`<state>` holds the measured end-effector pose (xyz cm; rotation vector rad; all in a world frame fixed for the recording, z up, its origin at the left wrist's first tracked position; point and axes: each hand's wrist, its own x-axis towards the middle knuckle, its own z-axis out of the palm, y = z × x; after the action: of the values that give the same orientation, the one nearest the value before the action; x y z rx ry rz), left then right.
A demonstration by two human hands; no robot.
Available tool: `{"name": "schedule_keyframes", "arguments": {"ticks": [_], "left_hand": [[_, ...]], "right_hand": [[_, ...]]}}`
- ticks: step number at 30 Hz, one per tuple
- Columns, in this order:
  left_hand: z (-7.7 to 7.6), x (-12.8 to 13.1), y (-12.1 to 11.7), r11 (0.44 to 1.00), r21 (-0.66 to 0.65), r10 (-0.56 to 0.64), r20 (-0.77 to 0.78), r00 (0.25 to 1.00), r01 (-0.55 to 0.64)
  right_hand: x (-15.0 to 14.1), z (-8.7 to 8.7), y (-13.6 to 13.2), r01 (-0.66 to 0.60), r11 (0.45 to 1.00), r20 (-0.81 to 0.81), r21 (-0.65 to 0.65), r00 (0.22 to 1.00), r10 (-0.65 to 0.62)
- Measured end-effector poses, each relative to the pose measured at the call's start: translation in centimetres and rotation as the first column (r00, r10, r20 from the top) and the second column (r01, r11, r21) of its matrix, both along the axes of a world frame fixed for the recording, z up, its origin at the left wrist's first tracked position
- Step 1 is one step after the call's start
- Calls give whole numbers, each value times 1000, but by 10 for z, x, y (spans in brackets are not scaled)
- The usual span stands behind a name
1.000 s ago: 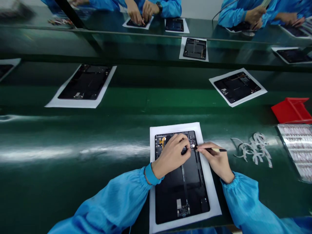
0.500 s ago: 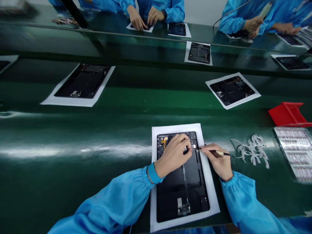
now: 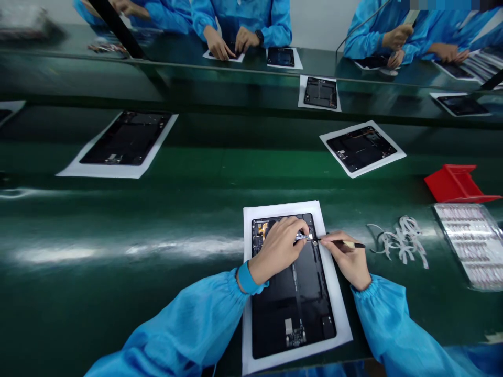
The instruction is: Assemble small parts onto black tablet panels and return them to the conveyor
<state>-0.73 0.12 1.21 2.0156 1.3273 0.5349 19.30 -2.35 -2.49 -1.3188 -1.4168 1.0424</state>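
Observation:
An opened tablet, its black inside facing up, lies on a white sheet in front of me. Over its upper part rests my left hand, thumb and forefinger curled together at a small shiny piece too small to name; the hand hides some of the circuitry. At the tablet's upper right edge, my right hand is closed on a thin pen-like tool with a pale shaft and dark ends. The tool's dark tip touches or nearly touches the tablet beside the left fingertips.
Curled white strips lie to the right, near a clear tray of small parts and a red holder. More opened tablets on sheets lie ahead, at left and right. Co-workers in blue sleeves work across the bench.
The whole view has shifted slightly. Both hands stay at the tablet's upper right; the left fingers have turned a little, showing more of the shiny piece.

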Motion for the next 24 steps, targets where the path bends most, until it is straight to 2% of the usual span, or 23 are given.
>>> {"name": "schedule_keyframes", "arguments": {"ticks": [4,7,11,14,16,18,20,21,22,24], "left_hand": [[4,-12,-8,997,66,-32,19,999,31],[2,-26,-16,989,150,22,-61,998,-13],[-9,-32,-21,992,116,58,-80,995,-49],[-8,-29,-20,993,79,88,16,996,-89],[1,-27,-26,992,80,87,112,990,-97],[16,-29,-40,989,118,63,233,970,-92],[32,-34,-62,984,160,14,341,940,-72],[39,-37,-75,985,162,-8,375,927,-57],[44,-40,-88,989,140,-12,399,917,-48],[49,-46,-111,996,20,70,448,891,-88]], "right_hand": [[0,0,1,79,997,-58,13,995,-78],[1,0,1,147,989,-125,17,982,-144],[-1,8,-1,179,984,-231,23,958,-169],[-7,23,-11,184,981,-89,65,980,-178],[-14,33,-22,90,994,84,59,992,-95],[-24,43,-36,-107,993,223,58,971,91],[-35,50,-49,-311,941,316,137,913,256],[-40,52,-55,-383,902,358,198,885,297],[-44,54,-60,-428,864,400,267,865,304],[-47,57,-69,-489,780,502,391,823,264]]}}
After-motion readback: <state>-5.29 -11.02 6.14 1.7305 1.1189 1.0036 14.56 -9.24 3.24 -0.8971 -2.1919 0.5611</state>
